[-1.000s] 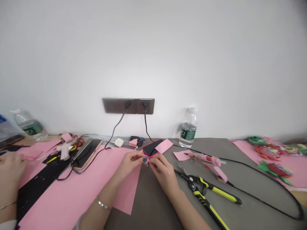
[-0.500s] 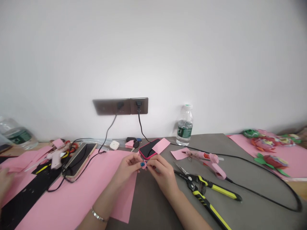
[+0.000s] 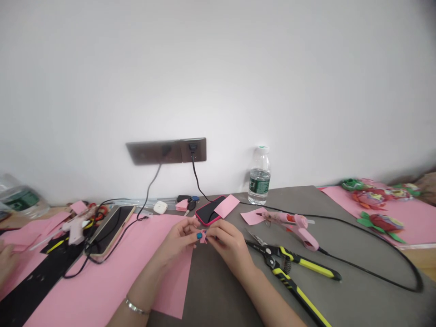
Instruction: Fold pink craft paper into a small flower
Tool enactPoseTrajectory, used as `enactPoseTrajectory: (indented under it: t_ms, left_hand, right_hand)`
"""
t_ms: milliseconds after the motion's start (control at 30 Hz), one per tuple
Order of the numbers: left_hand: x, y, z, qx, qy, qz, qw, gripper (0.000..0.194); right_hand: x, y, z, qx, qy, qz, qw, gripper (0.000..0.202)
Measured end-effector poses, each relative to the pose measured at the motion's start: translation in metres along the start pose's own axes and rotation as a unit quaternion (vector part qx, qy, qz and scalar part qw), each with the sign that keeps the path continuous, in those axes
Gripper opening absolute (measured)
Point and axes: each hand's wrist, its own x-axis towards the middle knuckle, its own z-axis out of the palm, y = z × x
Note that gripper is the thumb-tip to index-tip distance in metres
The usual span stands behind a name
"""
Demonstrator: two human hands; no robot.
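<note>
Between my two hands is a small folded pink paper piece [image 3: 203,236], pinched at both sides. My left hand [image 3: 182,238] holds its left side with thumb and forefinger, and a blue-green nail shows on the thumb. The fingers of my right hand [image 3: 230,243] are closed on its right side. A red-cased phone [image 3: 207,211] lies just beyond my fingertips, partly covered by a pink paper rectangle [image 3: 226,206]. Under my left forearm is a large pink sheet [image 3: 116,281] on the grey table mat [image 3: 218,290].
Yellow-black pliers [image 3: 272,261] and a pink glue gun [image 3: 289,220] with its cable lie to the right. A water bottle [image 3: 259,176] stands behind. Paper flowers [image 3: 384,222] sit far right. Another person's hand [image 3: 7,263] is at the left edge.
The view has shifted slightly. The pink piece has turned a little between my fingers, and more of it shows. Both hands keep their pinch.
</note>
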Motion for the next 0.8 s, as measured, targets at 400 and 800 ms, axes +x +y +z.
enactPoseTrajectory:
  t_ms: [400,800]
  left_hand:
    - [0.005,-0.010,0.002,0.038,0.041,0.047,0.997,0.027]
    - [0.008,-0.012,0.003,0.052,0.065,0.146,0.986,0.017]
  right_hand:
    - [-0.001,0.002,0.003,0.027,-0.008,0.066,0.997,0.016]
    - [-0.001,-0.007,0.012,0.208,0.033,0.259,0.943,0.018]
